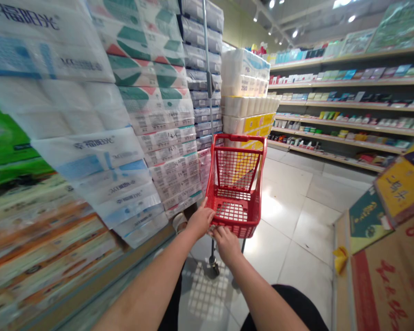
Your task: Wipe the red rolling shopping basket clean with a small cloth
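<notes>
Red basket cart (235,184) stands in the aisle just right of the stacked tissue packs (165,133), its near rim gripped by the left hand (200,220) and right hand (227,242), both closed. Even pressure from both hands should hold it straight, off the packs.

Both arms come into view bare from the bottom edge, with no sleeves showing anywhere along the forearms. The left hand (200,220) is bare too: no glove, no ring to make out, no watch or band at the wrist. Same story for the right hand (227,244), uncovered, wrist plain. Down at the lower edge, dark clothing, black by the look of it, shows between and beneath the arms, smooth and unmarked, no logo or pattern visible. Fingernails are too small to judge here.
</notes>
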`<state>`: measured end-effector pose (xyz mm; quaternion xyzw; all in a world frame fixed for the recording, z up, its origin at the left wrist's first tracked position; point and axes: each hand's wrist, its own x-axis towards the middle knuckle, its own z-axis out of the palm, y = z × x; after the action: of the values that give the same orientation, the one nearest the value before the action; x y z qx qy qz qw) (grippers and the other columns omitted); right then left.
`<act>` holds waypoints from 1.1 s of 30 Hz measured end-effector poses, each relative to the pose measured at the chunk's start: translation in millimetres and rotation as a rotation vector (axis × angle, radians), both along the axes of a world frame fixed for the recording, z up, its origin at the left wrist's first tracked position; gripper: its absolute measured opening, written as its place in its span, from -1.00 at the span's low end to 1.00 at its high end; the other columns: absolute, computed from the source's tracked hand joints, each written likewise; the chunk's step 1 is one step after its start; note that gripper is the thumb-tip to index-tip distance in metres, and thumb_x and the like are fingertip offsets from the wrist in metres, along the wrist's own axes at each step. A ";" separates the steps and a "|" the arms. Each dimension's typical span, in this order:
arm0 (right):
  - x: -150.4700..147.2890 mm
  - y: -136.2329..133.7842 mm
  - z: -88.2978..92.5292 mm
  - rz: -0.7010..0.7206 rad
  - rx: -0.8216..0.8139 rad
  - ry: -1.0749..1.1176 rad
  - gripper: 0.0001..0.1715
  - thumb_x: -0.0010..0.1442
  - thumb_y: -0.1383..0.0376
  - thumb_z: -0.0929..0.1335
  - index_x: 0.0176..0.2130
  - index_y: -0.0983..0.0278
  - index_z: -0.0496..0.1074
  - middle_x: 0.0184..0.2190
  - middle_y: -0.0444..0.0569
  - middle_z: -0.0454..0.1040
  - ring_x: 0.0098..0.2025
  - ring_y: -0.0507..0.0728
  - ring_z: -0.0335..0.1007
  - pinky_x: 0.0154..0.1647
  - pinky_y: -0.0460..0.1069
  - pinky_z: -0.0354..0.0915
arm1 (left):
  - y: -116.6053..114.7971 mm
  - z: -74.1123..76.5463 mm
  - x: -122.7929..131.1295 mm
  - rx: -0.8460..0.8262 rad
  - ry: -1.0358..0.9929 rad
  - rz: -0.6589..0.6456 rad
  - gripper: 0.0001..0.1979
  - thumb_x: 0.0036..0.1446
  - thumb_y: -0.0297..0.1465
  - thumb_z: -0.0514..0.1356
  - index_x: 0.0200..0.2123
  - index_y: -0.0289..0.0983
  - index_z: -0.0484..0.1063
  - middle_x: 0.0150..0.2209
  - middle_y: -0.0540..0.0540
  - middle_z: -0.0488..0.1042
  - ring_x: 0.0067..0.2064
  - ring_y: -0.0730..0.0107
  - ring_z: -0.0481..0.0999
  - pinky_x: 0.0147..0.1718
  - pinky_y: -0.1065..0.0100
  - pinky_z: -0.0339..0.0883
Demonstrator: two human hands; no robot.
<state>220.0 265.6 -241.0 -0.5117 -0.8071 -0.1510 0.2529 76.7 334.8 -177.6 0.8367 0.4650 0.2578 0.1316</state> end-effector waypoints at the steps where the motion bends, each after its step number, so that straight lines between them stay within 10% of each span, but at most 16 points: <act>1: 0.6 -0.9 5.1 0.021 0.061 0.017 -0.81 0.32 0.33 0.28 -0.13 0.28 0.47 -0.30 0.02 0.45 -0.28 0.11 0.30 -0.35 -0.04 0.22 | -0.1 -0.1 0.1 0.005 -0.003 -0.004 -0.66 0.30 -0.29 -0.05 -0.34 -0.18 0.51 -0.20 -0.06 0.57 0.33 0.27 0.11 0.32 0.13 0.00; 33: 0.1 7.5 4.3 0.036 0.233 0.045 -0.80 0.33 0.35 0.26 -0.24 0.29 0.47 -0.35 0.00 0.43 -0.30 0.13 0.22 -0.31 0.02 0.14 | 1.7 -9.4 0.3 0.217 0.137 -0.049 -0.62 0.33 -0.42 -0.15 -0.19 -0.26 0.47 -0.05 -0.11 0.55 0.22 0.34 0.32 0.26 0.13 0.17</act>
<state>220.1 273.1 -236.8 -0.4676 -0.7871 -0.2279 0.3314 76.9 336.6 -187.0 0.8727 0.4219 0.2454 0.0144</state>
